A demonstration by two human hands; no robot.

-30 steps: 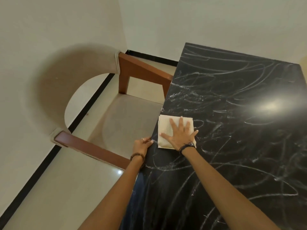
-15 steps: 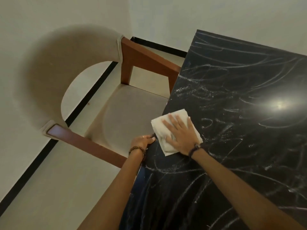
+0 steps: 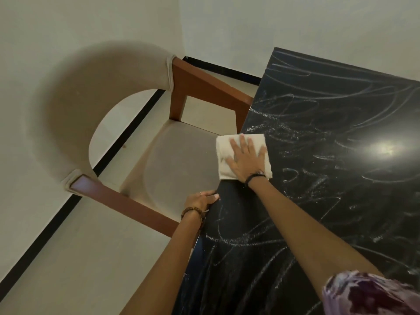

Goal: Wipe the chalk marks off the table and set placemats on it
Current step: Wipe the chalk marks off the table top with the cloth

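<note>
A glossy black table (image 3: 322,183) fills the right side, covered in white chalk scribbles (image 3: 295,133). A folded cream cloth (image 3: 225,153) lies at the table's left edge, partly overhanging it. My right hand (image 3: 244,160) presses flat on the cloth with fingers spread. My left hand (image 3: 201,200) grips the table's left edge lower down, fingers curled over the rim. A strip of tabletop between the two hands looks dark with few marks. No placemats are in view.
A beige upholstered chair (image 3: 177,164) with a curved back and brown wooden arms (image 3: 211,87) stands tucked against the table's left side. A cream wall with a black skirting line (image 3: 127,130) runs behind it. A lamp's glare (image 3: 384,151) shines on the tabletop.
My right hand has slid the cloth farther up along the table's left edge, leaving a darker strip behind it. My left hand has stayed on the rim.
</note>
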